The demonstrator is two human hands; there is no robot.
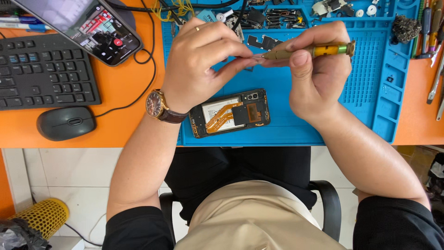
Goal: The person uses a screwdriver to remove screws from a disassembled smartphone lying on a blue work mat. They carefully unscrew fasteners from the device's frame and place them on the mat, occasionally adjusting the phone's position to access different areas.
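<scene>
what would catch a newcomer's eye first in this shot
The two hands meet at centre: the right hand holds a yellow screwdriver whose tip the left hand pinches. Just below them an opened phone, with orange ribbon cables showing, lies on the blue work mat. At far left, a black keyboard and mouse sit on the orange desk.

Your work surface is an orange desk (125, 92). A blue repair mat (286, 132) covers its centre and right. On the mat, at 6 o'clock, lies an opened phone (231, 113), back cover off, orange flex cables exposed. Along the mat's 12 o'clock edge sit loose small parts (277, 17) in its tray cells. At 9 o'clock on the bare desk you have a black keyboard (44, 71), with a grey mouse (66, 122) just below it. A metal wool ball (407, 28) sits at 2 o'clock; hand tools (434, 78) lie at 3 o'clock.
</scene>
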